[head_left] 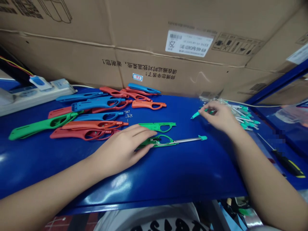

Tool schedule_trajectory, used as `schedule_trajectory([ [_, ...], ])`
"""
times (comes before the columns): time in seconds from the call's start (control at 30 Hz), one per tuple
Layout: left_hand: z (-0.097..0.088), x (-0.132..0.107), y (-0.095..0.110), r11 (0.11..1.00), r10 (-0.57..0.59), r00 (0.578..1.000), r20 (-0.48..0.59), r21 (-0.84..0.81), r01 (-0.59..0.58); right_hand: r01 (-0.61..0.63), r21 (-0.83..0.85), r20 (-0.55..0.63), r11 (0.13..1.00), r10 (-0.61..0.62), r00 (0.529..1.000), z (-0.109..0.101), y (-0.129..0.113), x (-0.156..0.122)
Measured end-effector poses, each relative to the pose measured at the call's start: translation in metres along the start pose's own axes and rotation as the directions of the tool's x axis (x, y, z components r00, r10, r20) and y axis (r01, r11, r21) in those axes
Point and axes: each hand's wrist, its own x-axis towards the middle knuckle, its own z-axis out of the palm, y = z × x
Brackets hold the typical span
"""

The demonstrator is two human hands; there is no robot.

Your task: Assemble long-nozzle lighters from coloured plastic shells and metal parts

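Note:
My left hand (pixel 125 146) lies flat with fingers stretched out over a green lighter shell half (pixel 163 141) that carries a metal tube with a teal tip (pixel 202 138). A second green shell half (pixel 158 126) lies just behind it. My right hand (pixel 218 115) reaches into a pile of metal tubes with teal tips (pixel 243 117) at the right, its fingers pinched on one teal-tipped tube (pixel 196 114).
Several red, blue and green shell halves (pixel 96 112) lie at the left on the blue table (pixel 168 173). Tiny screws (pixel 128 113) sit among them. A white power strip (pixel 36 93) is far left, a black-yellow screwdriver (pixel 287 163) at right. Cardboard boxes (pixel 144 41) wall the back.

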Motion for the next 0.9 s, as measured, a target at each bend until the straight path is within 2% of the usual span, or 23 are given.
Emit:
schedule_trajectory([
  [0.13, -0.001, 0.002, -0.002, 0.999, 0.048, 0.998, -0.032, 0.007, -0.048, 0.007, 0.151, 0.219, 0.989, -0.04, 0.975, 0.007, -0.026, -0.011],
  [0.2, -0.001, 0.003, -0.002, 0.999, 0.044, 0.999, -0.03, 0.018, -0.044, 0.025, 0.15, 0.261, 0.988, -0.064, 0.963, 0.012, -0.033, -0.015],
  [0.33, -0.001, 0.004, -0.001, 0.999, 0.028, 1.0, 0.005, 0.026, -0.029, 0.123, 0.089, 0.239, 0.988, -0.141, 0.961, 0.012, -0.036, -0.017],
  [0.4, -0.002, 0.004, 0.0, 0.999, 0.02, 1.0, 0.02, 0.029, -0.021, 0.179, 0.129, 0.218, 0.975, -0.204, 0.954, 0.007, -0.035, -0.017],
  [0.57, 0.0, 0.002, 0.001, 1.0, -0.022, 0.999, 0.027, -0.004, 0.022, 0.337, 0.257, 0.321, 0.906, -0.409, 0.855, -0.002, -0.039, -0.019],
  [0.77, 0.012, 0.002, 0.0, 0.995, -0.088, 0.995, 0.049, -0.041, 0.09, 0.357, 0.338, 0.342, 0.871, -0.467, 0.815, 0.006, -0.049, -0.025],
  [0.9, 0.016, 0.003, -0.002, 0.991, -0.111, 0.992, 0.066, -0.068, 0.115, 0.375, 0.239, 0.37, 0.896, -0.441, 0.818, 0.006, -0.049, -0.026],
])
